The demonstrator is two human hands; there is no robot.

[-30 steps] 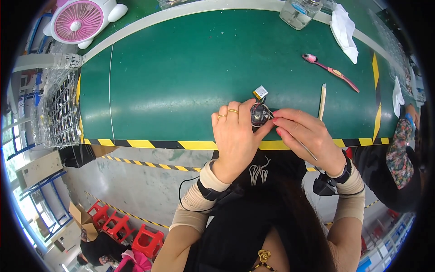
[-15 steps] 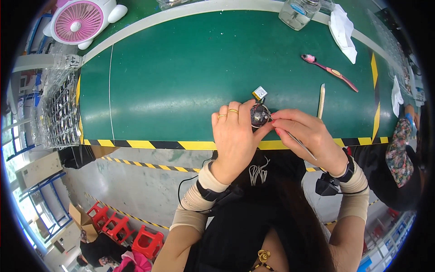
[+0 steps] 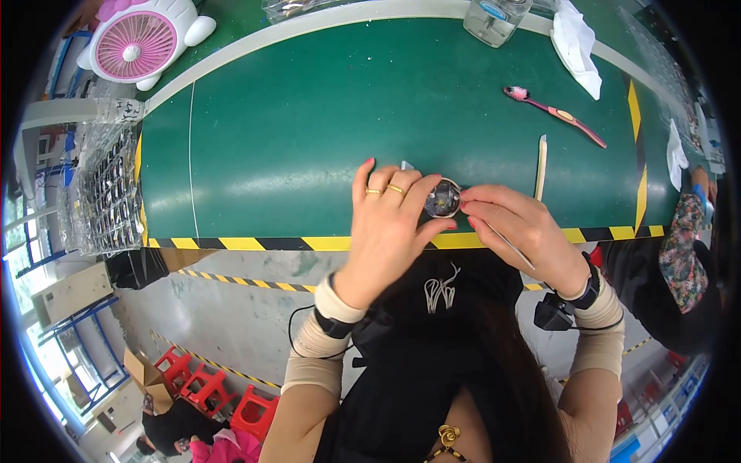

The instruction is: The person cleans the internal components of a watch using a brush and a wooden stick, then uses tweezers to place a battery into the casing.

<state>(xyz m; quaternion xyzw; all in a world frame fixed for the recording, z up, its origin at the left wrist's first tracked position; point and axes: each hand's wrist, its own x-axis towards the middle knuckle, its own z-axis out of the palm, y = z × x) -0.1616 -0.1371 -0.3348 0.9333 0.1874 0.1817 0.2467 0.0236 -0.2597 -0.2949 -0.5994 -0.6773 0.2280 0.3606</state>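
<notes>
— Holding what, at the table's near edge?

— Left hand (image 3: 390,231) pinches a small round metal-rimmed part (image 3: 443,200) between thumb and curled fingers (image 3: 395,187), two gold rings showing. The part sits just above the yellow-black striped edge of the green table (image 3: 293,131).

— And the right hand?

— Right hand (image 3: 521,231) has its fingers drawn narrow, tips touching the part's right side, gripping a thin metal tool (image 3: 508,245) that runs back under the palm. Whether the tool's tip touches the part, I cannot tell.

— Surroundings?

— A pale flat stick (image 3: 541,157) lies just beyond the right hand; a pink toothbrush (image 3: 554,113) farther back; a white cloth (image 3: 577,45) and a clear container (image 3: 494,17) at the far edge. A pink fan (image 3: 139,42) stands at far left, with a clear tray of small parts (image 3: 108,185) beside the table. The hands hide most of the part.
</notes>
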